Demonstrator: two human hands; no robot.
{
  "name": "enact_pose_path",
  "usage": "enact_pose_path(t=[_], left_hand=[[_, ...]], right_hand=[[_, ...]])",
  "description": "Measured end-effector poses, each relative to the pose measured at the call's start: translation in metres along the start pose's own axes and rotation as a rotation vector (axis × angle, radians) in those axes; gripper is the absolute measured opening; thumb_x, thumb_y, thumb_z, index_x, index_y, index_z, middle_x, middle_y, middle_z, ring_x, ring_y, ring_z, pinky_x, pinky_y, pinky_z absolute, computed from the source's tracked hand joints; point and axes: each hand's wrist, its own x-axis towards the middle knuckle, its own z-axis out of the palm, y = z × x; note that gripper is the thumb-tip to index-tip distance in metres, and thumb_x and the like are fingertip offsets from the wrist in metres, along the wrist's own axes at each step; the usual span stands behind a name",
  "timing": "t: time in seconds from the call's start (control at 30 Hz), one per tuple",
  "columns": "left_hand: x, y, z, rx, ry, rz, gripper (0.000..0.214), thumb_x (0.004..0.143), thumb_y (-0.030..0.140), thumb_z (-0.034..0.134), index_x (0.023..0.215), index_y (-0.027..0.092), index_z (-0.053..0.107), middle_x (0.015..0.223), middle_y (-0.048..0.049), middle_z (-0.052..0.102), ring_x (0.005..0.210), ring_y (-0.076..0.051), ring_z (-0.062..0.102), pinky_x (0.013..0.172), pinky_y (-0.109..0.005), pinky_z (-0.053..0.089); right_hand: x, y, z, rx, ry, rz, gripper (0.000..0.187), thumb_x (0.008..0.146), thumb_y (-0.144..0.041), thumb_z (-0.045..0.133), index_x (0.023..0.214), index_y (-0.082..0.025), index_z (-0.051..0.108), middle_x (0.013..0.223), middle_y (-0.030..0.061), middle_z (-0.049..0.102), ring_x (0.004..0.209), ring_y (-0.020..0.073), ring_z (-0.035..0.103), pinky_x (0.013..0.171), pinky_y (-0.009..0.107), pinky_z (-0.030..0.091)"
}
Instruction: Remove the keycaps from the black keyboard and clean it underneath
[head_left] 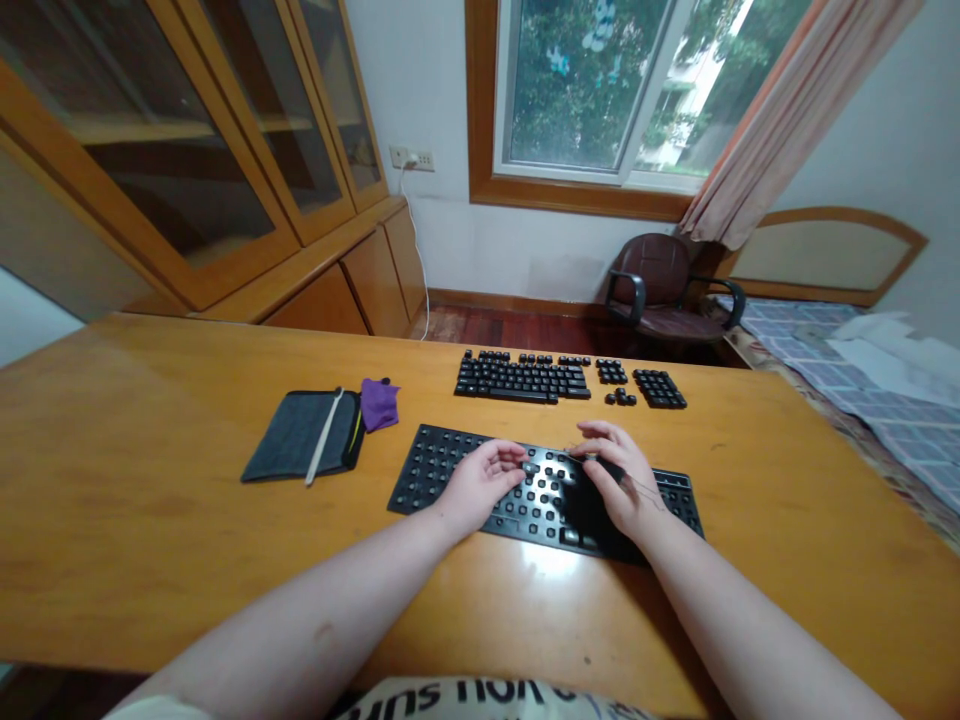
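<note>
A black keyboard base point(433, 460) lies slightly angled on the table, most of its keycaps off and the switch stems bare. My left hand point(484, 482) rests over its middle, fingers curled and thumb close to the index finger. At those fingertips is a small black keycap point(530, 468); whether it is lifted off the base is hard to tell. Over the right half, my right hand point(621, 478) has bent fingers around a thin wire tool point(641, 490), which looks like a keycap puller. A larger black keycap point(570, 537) sits on the base's near edge.
Loose black keycaps point(521, 380) are laid out in keyboard order behind the base, with number-pad caps point(660, 388) at their right. On the left lie a dark grey pouch point(281, 440), a pale flat stick point(324, 440) and a purple cloth point(380, 403). An armchair point(660, 285) stands beyond the table point(150, 560).
</note>
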Motion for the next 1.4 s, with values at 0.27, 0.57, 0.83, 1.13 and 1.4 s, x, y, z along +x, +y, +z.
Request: enact_pose_path(t=[0.27, 0.57, 0.83, 1.13, 1.4], left_hand=[[0.000, 0.000, 0.001, -0.024, -0.003, 0.008, 0.027, 0.066, 0.014, 0.070, 0.090, 0.015, 0.059, 0.089, -0.0040, 0.065, 0.089, -0.015, 0.062, 0.089, -0.034, 0.048], [0.000, 0.000, 0.002, -0.129, 0.033, -0.005, 0.037, 0.063, 0.011, 0.073, 0.095, 0.016, 0.055, 0.096, -0.0059, 0.064, 0.095, -0.017, 0.061, 0.093, -0.037, 0.045], [0.000, -0.002, 0.001, -0.086, 0.021, 0.004, 0.034, 0.066, 0.015, 0.072, 0.096, 0.015, 0.056, 0.090, -0.0051, 0.062, 0.091, -0.016, 0.060, 0.092, -0.037, 0.045], [-0.002, 0.001, 0.000, -0.035, 0.002, -0.005, 0.034, 0.067, 0.018, 0.072, 0.096, 0.015, 0.055, 0.088, -0.0044, 0.061, 0.089, -0.016, 0.059, 0.090, -0.036, 0.045], [-0.002, 0.001, 0.000, -0.001, 0.002, 0.010, 0.033, 0.069, 0.020, 0.071, 0.097, 0.016, 0.055, 0.088, -0.0042, 0.061, 0.089, -0.016, 0.059, 0.089, -0.035, 0.046]], right_hand=[[0.008, -0.021, 0.017, -0.223, -0.336, -0.222, 0.024, 0.085, -0.027, 0.056, 0.107, -0.027, 0.064, 0.102, 0.0068, 0.065, 0.086, 0.0192, 0.063, 0.074, 0.032, 0.052], [0.050, 0.016, 0.013, -0.251, -0.121, -0.228, 0.020, 0.083, -0.025, 0.058, 0.100, -0.025, 0.068, 0.097, 0.0044, 0.071, 0.090, 0.0184, 0.065, 0.081, 0.031, 0.051], [0.102, 0.078, -0.001, -0.615, -0.235, 0.240, 0.021, 0.075, -0.030, 0.065, 0.093, -0.021, 0.072, 0.096, 0.0068, 0.070, 0.091, 0.0221, 0.063, 0.078, 0.028, 0.047], [0.087, 0.086, 0.018, -0.627, -0.315, 0.305, 0.015, 0.071, -0.033, 0.068, 0.082, -0.026, 0.073, 0.086, 0.0019, 0.071, 0.079, 0.0186, 0.062, 0.066, 0.024, 0.043], [0.087, 0.085, 0.019, -0.690, -0.289, 0.293, 0.018, 0.075, -0.037, 0.063, 0.084, -0.024, 0.073, 0.094, 0.0032, 0.068, 0.080, 0.0180, 0.060, 0.066, 0.024, 0.041]])
